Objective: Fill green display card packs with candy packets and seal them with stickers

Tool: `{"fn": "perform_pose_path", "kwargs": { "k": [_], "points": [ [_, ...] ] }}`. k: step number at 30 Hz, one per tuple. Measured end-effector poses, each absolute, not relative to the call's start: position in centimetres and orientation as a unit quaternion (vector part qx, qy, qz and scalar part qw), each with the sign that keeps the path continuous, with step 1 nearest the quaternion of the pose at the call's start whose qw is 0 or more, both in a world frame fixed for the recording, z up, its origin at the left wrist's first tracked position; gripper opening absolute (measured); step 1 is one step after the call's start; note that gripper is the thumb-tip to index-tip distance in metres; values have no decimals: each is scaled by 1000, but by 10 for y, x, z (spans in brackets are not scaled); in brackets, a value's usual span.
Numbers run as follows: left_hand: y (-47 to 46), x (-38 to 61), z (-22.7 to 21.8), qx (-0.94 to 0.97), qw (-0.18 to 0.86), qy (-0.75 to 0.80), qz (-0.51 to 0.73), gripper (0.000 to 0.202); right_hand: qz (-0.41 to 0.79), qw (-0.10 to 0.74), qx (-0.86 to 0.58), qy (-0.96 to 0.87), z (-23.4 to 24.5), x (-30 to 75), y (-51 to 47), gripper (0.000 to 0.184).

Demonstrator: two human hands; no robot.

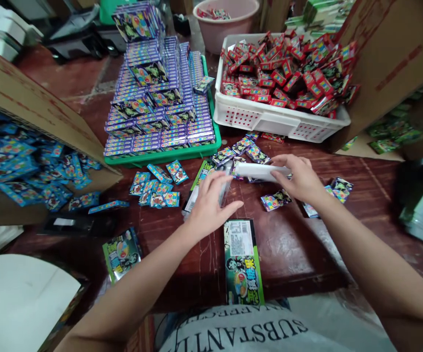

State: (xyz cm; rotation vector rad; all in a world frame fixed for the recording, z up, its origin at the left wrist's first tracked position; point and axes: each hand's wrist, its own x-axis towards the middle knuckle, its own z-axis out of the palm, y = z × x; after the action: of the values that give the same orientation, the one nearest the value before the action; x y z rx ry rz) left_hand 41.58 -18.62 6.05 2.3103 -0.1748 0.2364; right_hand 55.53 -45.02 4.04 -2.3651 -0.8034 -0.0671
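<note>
My right hand (299, 178) grips one end of a slim white plastic tray (257, 171) between thumb and fingers. My left hand (209, 205) is open over a green and black package with clear wrap (198, 188); its thumb is spread apart, and I cannot tell if the fingertips touch the wrap. Small purple candy boxes (257, 154) lie loose just beyond the tray, and one more purple box (275, 200) rests under my right hand. In front of my body lies a flat green and black package (243, 264) with a white label.
A green tray (160, 155) is stacked with purple boxes. Beside it stands a white basket (280, 120) heaped with red boxes. Loose blue boxes (160, 188) lie at left, near a carton (42, 107) full of them. A pink tub (226, 27) sits behind.
</note>
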Motion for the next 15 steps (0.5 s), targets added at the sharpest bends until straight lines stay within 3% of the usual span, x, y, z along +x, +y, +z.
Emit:
{"fn": "perform_pose_path", "kwargs": {
  "k": [2,4,6,9,13,15],
  "points": [
    [-183,429,69,895,427,-64,113,91,76,408,-859,-300,56,554,-450,33],
    [-182,439,71,857,505,-68,80,102,190,472,-807,-301,69,549,-449,35],
    [-182,443,68,801,596,-50,17,79,245,499,-778,-291,75,543,-446,35],
    [-185,442,60,737,675,23,-12,39,238,537,-766,-259,71,534,-440,39],
    [-186,436,55,698,705,124,30,25,202,586,-736,-271,55,522,-433,72],
    [-187,434,54,678,717,160,14,21,188,587,-745,-255,50,517,-429,61]
  ]
}}
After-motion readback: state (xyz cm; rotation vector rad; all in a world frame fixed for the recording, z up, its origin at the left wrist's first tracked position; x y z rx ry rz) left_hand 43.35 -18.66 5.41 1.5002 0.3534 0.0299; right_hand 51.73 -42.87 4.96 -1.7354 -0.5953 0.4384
